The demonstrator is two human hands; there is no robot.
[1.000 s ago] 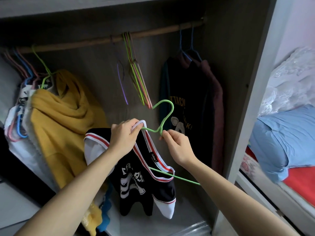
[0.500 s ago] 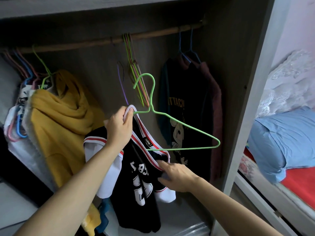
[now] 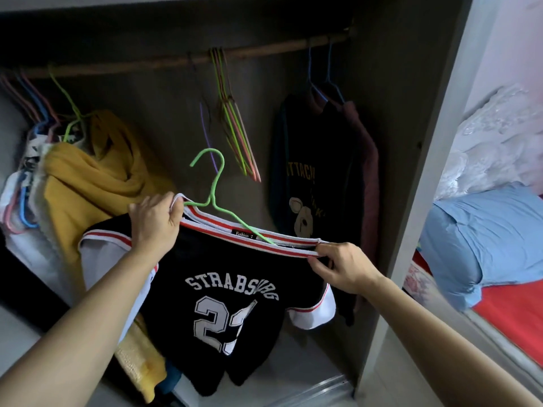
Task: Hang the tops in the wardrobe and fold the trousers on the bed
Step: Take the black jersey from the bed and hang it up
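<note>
Black jersey (image 3: 211, 292) at centre frame, green hanger (image 3: 217, 201) threaded through its striped collar. Left hand (image 3: 155, 221) grips the collar's left end; right hand (image 3: 343, 267) pinches the right end. Wardrobe rail (image 3: 176, 61) above.

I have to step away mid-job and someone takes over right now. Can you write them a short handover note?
Left hand: grips the left end of the jersey collar.
Right hand: pinches the collar's right end.
Green hanger: inside the jersey's neck, hook up, not yet on the rail.
Done: a yellow top and dark tops hang on the rail.
Left: hook the hanger on the rail, probably near the empty hangers. No trousers in view, so folding on the bed cannot be judged.
</note>
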